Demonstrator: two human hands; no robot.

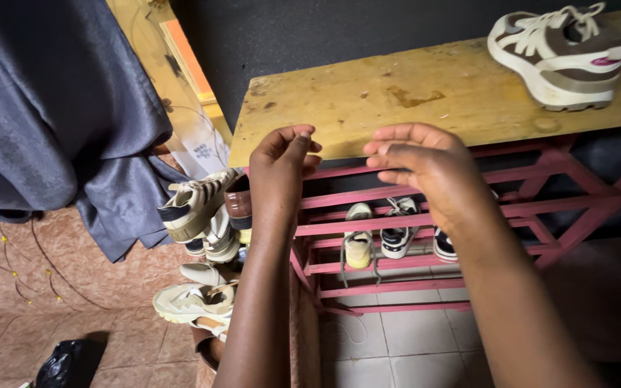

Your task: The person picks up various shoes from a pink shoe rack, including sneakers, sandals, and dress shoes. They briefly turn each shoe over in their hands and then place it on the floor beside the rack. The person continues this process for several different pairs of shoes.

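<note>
Both hands empty — left hand (pixel 282 162) with fingers curled loosely, right hand (pixel 425 162) fingers together and bent, both hovering at the front edge of the wooden board (pixel 368 108) atop the pink rack (pixel 540 179), touching nothing I can confirm. Risk: the board looks loose on the rack, so a nudge could tip it and slide off the brown-and-white sneaker (pixel 562 54) at its far right. Sneakers (pixel 379 237) sit on the lower slats, more shoes piled (pixel 203 237) at left. Tiled floor, grey curtain (pixel 59 108), dark wall.
</note>
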